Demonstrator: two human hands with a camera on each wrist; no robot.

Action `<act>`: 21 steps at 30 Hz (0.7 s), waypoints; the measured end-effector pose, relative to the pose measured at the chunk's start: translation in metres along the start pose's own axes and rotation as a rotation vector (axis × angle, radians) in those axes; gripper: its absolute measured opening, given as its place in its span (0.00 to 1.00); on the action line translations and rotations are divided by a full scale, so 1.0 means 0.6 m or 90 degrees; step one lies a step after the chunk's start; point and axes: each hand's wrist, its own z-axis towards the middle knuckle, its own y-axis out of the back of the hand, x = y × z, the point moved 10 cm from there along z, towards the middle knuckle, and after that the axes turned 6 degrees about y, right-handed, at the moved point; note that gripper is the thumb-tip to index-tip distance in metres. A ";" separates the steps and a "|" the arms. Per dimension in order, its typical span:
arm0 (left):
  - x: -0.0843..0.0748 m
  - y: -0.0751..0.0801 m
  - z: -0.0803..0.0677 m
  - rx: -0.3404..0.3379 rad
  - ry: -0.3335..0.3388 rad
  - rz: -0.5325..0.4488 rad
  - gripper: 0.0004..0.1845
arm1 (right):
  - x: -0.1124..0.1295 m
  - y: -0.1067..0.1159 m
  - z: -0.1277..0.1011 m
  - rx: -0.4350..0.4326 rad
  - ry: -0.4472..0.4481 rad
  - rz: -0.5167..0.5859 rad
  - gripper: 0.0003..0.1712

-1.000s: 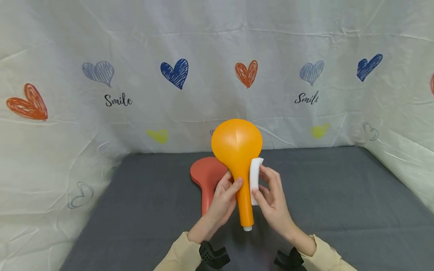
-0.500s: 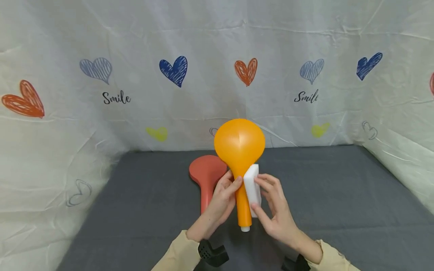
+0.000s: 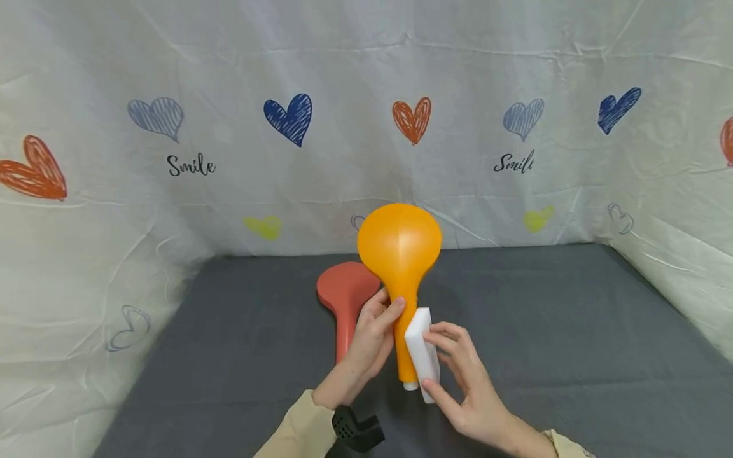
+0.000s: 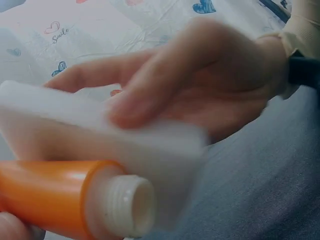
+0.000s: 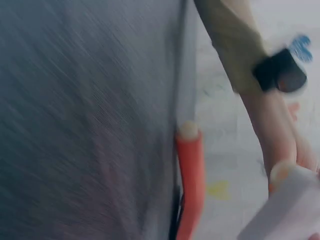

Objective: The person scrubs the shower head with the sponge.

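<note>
Left hand grips the light, rigid orange plastic shower head by its handle; right hand fingers pinch a soft white foam sponge block against it.

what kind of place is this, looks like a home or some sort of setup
Likely a staged recording booth, not a lived-in room: a white heart-print sheet reading "Smile" walls off three sides, a plain grey cloth covers the table, and only two shower heads, orange and red, sit there.
</note>
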 end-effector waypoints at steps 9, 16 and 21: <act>0.029 0.018 0.015 -0.067 0.060 0.023 0.20 | 0.016 0.026 -0.010 0.064 -0.043 -0.123 0.36; 0.079 0.045 0.023 -0.134 0.121 0.100 0.25 | -0.078 0.098 -0.016 0.028 -0.189 -0.256 0.32; 0.117 0.057 0.035 -0.180 0.152 0.111 0.24 | -0.135 0.110 -0.037 0.064 -0.302 -0.343 0.28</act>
